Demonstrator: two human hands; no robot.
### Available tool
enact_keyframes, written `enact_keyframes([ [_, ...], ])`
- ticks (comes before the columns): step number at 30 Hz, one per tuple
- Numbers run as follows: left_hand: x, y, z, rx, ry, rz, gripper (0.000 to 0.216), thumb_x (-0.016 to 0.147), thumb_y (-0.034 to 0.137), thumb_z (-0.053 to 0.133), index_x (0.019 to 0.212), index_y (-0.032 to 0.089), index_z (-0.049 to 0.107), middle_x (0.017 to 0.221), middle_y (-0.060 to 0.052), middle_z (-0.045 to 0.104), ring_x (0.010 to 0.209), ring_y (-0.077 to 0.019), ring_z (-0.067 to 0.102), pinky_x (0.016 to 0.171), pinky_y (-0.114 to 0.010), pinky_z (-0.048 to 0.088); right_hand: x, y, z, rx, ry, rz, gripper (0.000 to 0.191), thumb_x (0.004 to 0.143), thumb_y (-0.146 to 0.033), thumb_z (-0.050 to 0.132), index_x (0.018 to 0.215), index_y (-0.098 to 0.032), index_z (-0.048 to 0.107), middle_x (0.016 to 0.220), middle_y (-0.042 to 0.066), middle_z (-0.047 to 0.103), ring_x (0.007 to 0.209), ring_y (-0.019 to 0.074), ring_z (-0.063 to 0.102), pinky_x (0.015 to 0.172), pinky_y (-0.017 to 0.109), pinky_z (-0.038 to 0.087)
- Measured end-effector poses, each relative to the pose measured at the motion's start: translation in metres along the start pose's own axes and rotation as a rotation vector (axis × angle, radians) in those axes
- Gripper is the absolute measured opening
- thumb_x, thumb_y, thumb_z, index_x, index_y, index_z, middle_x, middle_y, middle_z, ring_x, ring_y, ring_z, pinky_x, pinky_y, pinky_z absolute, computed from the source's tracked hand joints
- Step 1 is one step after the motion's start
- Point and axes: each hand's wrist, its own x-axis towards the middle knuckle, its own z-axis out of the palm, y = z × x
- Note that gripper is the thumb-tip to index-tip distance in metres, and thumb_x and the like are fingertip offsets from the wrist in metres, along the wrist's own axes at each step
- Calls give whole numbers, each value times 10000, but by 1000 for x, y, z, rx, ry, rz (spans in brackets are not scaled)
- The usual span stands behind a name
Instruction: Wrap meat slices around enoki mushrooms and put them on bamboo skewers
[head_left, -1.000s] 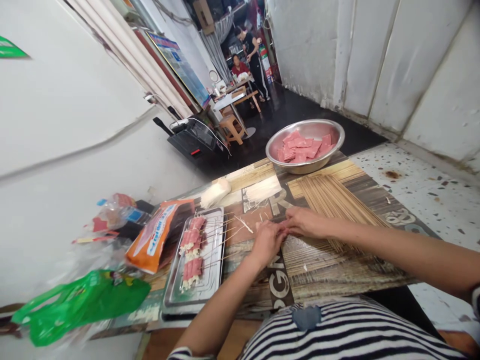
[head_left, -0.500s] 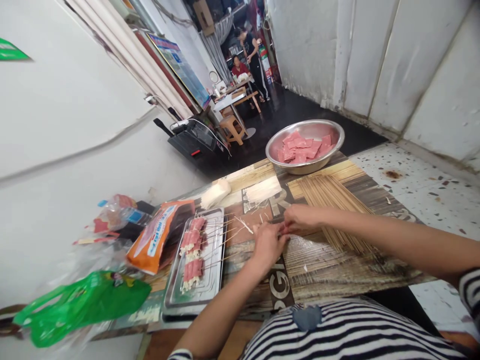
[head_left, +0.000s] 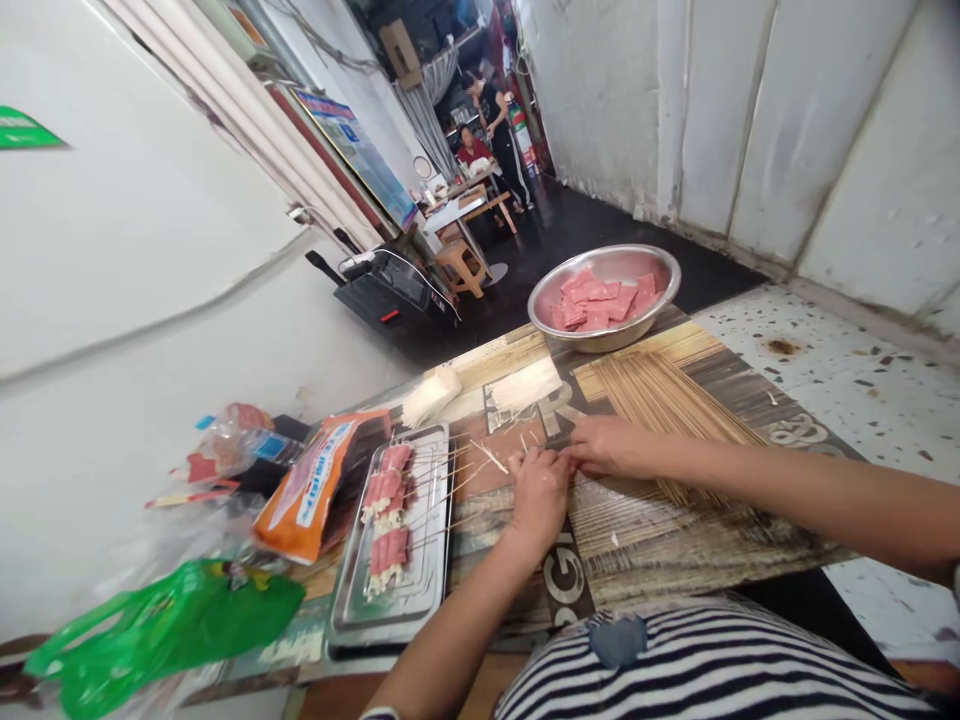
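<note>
My left hand (head_left: 541, 492) and my right hand (head_left: 606, 446) meet fingertip to fingertip over the table's middle, both closed in a pinch on something small that I cannot make out. A heap of bamboo skewers (head_left: 660, 400) lies just behind my right hand. To the left of my left hand a steel tray (head_left: 420, 585) holds several pink meat rolls on skewers (head_left: 388, 492). A steel bowl (head_left: 604, 337) of pink meat slices (head_left: 596, 303) stands at the table's far end. White enoki mushroom bundles (head_left: 523, 384) lie between the bowl and my hands.
An orange packet (head_left: 315, 485), a green plastic bag (head_left: 165, 630) and clear bags (head_left: 225, 450) crowd the table's left side by the white wall. A black appliance (head_left: 394, 290) sits on the floor beyond. Two people (head_left: 487, 125) are far back near a small table and stool.
The view has tilted slightly. My two hands stay pinched together at the same spot, with my left hand edging a little toward me.
</note>
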Motion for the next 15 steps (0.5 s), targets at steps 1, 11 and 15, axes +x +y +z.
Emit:
enact_keyframes([
  [1, 1, 0, 0, -6, 1, -14, 240, 959, 313, 492, 872, 224, 697, 841, -42, 682, 841, -211, 536, 750, -374, 278, -1, -3, 1, -38, 8, -17, 306, 952, -284, 446, 923, -129, 709, 860, 101, 657, 792, 180, 527, 695, 298, 366],
  [11, -8, 2, 12, -9, 159, 23, 207, 951, 258, 510, 1061, 204, 676, 936, -55, 705, 898, -212, 555, 840, -387, 316, 25, 18, -3, 91, -137, -19, 257, 880, -253, 540, 742, -145, 728, 704, 64, 648, 619, 130, 483, 576, 252, 304],
  [15, 5, -7, 7, -109, 71, -3, 230, 946, 282, 523, 879, 219, 734, 799, -40, 710, 801, -198, 569, 757, -354, 318, 20, 22, -2, 126, -124, -14, 257, 900, -294, 534, 838, -150, 738, 762, 66, 656, 683, 144, 522, 616, 246, 338],
])
